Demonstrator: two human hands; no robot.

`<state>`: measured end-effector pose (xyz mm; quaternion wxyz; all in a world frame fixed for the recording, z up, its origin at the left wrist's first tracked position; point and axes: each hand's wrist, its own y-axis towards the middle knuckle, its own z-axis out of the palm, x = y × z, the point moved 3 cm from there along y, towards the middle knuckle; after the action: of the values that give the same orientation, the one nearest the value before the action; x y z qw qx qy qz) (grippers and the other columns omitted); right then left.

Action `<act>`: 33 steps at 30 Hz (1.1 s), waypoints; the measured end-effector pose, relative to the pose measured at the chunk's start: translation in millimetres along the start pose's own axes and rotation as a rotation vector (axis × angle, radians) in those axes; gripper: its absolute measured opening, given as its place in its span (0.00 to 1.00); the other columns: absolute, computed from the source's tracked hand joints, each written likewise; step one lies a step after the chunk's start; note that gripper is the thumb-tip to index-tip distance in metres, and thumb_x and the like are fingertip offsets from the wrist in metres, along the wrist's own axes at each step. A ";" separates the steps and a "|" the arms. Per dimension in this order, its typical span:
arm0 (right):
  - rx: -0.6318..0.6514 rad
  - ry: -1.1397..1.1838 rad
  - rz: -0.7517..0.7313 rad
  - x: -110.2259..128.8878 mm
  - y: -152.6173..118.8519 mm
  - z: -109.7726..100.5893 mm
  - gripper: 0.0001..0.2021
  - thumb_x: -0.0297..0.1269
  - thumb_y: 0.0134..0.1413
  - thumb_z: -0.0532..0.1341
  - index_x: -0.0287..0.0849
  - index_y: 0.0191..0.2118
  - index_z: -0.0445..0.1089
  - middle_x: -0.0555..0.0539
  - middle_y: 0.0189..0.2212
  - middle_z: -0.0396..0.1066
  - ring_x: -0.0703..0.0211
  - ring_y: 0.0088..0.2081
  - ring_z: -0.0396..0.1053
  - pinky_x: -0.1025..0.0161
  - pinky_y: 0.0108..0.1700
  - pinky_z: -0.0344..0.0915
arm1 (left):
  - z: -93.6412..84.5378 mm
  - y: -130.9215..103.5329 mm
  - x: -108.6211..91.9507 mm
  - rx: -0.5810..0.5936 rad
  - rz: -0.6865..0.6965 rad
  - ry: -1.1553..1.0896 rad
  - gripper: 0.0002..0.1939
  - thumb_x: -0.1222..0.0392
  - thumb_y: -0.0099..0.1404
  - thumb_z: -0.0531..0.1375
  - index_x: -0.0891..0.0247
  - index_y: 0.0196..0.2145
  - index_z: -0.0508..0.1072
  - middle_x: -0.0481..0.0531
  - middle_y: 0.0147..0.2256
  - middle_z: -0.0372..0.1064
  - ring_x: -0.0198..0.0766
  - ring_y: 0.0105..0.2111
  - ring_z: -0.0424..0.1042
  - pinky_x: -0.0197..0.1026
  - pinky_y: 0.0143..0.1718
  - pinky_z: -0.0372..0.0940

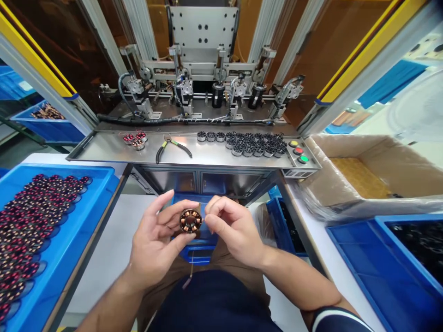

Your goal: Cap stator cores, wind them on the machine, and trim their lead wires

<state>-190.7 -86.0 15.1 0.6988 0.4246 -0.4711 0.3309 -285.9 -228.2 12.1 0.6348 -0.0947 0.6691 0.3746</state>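
Note:
Between the thumb and fingers of my left hand [155, 235] is a wound motor stator [190, 221], a small ring with copper coils, its round face turned up toward me. My right hand [235, 228] is just right of the stator, with thumb and index finger pinched together. Whatever may be in that pinch is too small to make out. Ahead on the metal ledge [93, 150] lie pliers [173, 146] with black and green handles, jaws pointing away. A few wound stators [137, 140] sit left of them, and many black unwound stators [258, 145] stand in rows to the right.
Behind the ledge is a winding machine [204, 83]. Yellow, red and green buttons [303, 159] are at the ledge's right end. A blue tray [104, 184] of wound stators lies left. On the right are a plastic-lined carton [380, 207] and a blue bin [367, 258] with black parts.

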 end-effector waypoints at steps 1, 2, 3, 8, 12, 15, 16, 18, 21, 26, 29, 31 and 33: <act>-0.023 0.002 -0.008 -2.2 -2.2 -0.3 0.13 0.41 0.61 0.64 0.42 0.29 0.64 0.52 0.26 0.63 0.64 0.29 0.62 0.64 0.33 0.62 | -0.6 0.8 3.1 0.014 -0.055 -0.056 0.35 0.75 0.63 0.64 0.48 0.62 0.63 0.55 0.51 0.77 0.40 0.43 0.80 0.38 0.44 0.77; -0.040 -0.001 -0.018 -4.0 -4.3 -0.5 0.12 0.40 0.62 0.63 0.42 0.29 0.64 0.52 0.26 0.63 0.64 0.29 0.62 0.64 0.33 0.62 | -1.1 1.5 6.3 0.026 -0.101 -0.107 0.32 0.73 0.63 0.64 0.50 0.61 0.65 0.57 0.52 0.76 0.41 0.43 0.80 0.39 0.43 0.77; -0.054 -0.007 -0.031 -5.5 -6.3 -0.5 0.11 0.39 0.62 0.63 0.42 0.30 0.65 0.52 0.26 0.63 0.64 0.30 0.62 0.64 0.33 0.62 | -1.0 2.2 9.5 0.041 -0.139 -0.151 0.29 0.71 0.64 0.65 0.53 0.59 0.67 0.60 0.53 0.75 0.43 0.44 0.80 0.41 0.43 0.78; -0.051 -0.003 -0.081 -11.4 -14.0 1.5 0.08 0.33 0.62 0.63 0.42 0.32 0.66 0.52 0.29 0.64 0.65 0.32 0.65 0.64 0.36 0.63 | 5.1 6.1 18.8 0.039 -0.187 -0.249 0.20 0.63 0.60 0.70 0.60 0.50 0.75 0.65 0.55 0.73 0.46 0.44 0.80 0.42 0.41 0.78; -0.052 -0.027 -0.060 -16.8 -17.2 1.2 0.08 0.34 0.62 0.63 0.42 0.31 0.65 0.51 0.29 0.65 0.64 0.31 0.63 0.64 0.34 0.61 | 7.1 6.5 17.5 -0.077 -0.071 -0.084 0.21 0.69 0.54 0.73 0.58 0.45 0.77 0.56 0.49 0.77 0.42 0.46 0.78 0.37 0.45 0.75; -0.031 -0.015 -0.054 -17.2 -14.8 -0.9 0.08 0.35 0.60 0.65 0.42 0.33 0.65 0.51 0.30 0.64 0.64 0.32 0.62 0.64 0.35 0.61 | 6.2 1.4 12.5 -0.113 0.095 0.158 0.21 0.74 0.54 0.70 0.58 0.45 0.78 0.53 0.46 0.75 0.39 0.47 0.76 0.35 0.47 0.73; -0.014 -0.011 -0.065 -16.2 -13.2 -1.2 0.08 0.36 0.58 0.66 0.42 0.35 0.66 0.50 0.32 0.64 0.63 0.33 0.63 0.63 0.37 0.61 | 5.9 -1.0 11.2 -0.120 0.131 0.223 0.24 0.75 0.54 0.70 0.59 0.47 0.77 0.53 0.46 0.74 0.39 0.47 0.75 0.35 0.47 0.73; 0.032 -0.003 -0.088 -13.7 -9.6 -0.3 0.10 0.36 0.56 0.68 0.43 0.37 0.66 0.50 0.34 0.64 0.61 0.36 0.63 0.61 0.40 0.62 | 5.7 -5.8 9.7 -0.129 0.165 0.310 0.29 0.76 0.53 0.70 0.59 0.51 0.75 0.53 0.46 0.75 0.38 0.45 0.76 0.35 0.45 0.74; 0.078 0.090 -0.053 -14.6 -7.4 4.8 0.09 0.37 0.59 0.65 0.42 0.34 0.65 0.50 0.33 0.62 0.62 0.36 0.62 0.61 0.42 0.62 | 7.3 -9.9 6.8 -0.132 0.210 0.366 0.32 0.78 0.50 0.70 0.61 0.52 0.74 0.53 0.46 0.76 0.38 0.43 0.77 0.36 0.44 0.75; -0.095 0.245 0.088 -32.8 -15.3 10.7 0.11 0.41 0.65 0.60 0.42 0.32 0.62 0.51 0.30 0.63 0.64 0.33 0.61 0.64 0.38 0.60 | 10.2 -6.4 0.7 -0.129 0.260 0.291 0.27 0.80 0.51 0.68 0.62 0.48 0.75 0.52 0.45 0.77 0.38 0.46 0.76 0.36 0.47 0.74; -0.159 0.167 0.022 -37.0 -19.0 6.9 0.09 0.39 0.66 0.59 0.43 0.34 0.62 0.50 0.34 0.64 0.63 0.34 0.63 0.63 0.40 0.63 | 9.2 -3.0 -1.1 -0.131 0.265 0.288 0.27 0.80 0.52 0.68 0.63 0.48 0.75 0.52 0.44 0.77 0.37 0.46 0.77 0.36 0.47 0.74; -0.153 0.051 -0.114 -31.0 -18.3 2.5 0.07 0.39 0.62 0.62 0.44 0.40 0.63 0.47 0.41 0.65 0.60 0.39 0.65 0.59 0.44 0.65 | 7.8 -2.3 -0.4 -0.124 0.265 0.321 0.27 0.80 0.52 0.68 0.62 0.48 0.75 0.52 0.44 0.77 0.38 0.45 0.77 0.36 0.46 0.75; -0.109 -0.091 -0.258 -20.5 -15.8 0.0 0.16 0.39 0.55 0.68 0.45 0.46 0.64 0.44 0.46 0.64 0.54 0.46 0.66 0.54 0.50 0.65 | 6.5 -3.4 1.6 -0.105 0.266 0.361 0.27 0.79 0.51 0.68 0.62 0.48 0.76 0.54 0.44 0.77 0.40 0.45 0.77 0.40 0.46 0.75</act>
<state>-184.0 -94.0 -8.6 0.7354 0.4577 -0.4611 0.1924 -279.0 -226.0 9.9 0.4442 -0.1039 0.7581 0.4661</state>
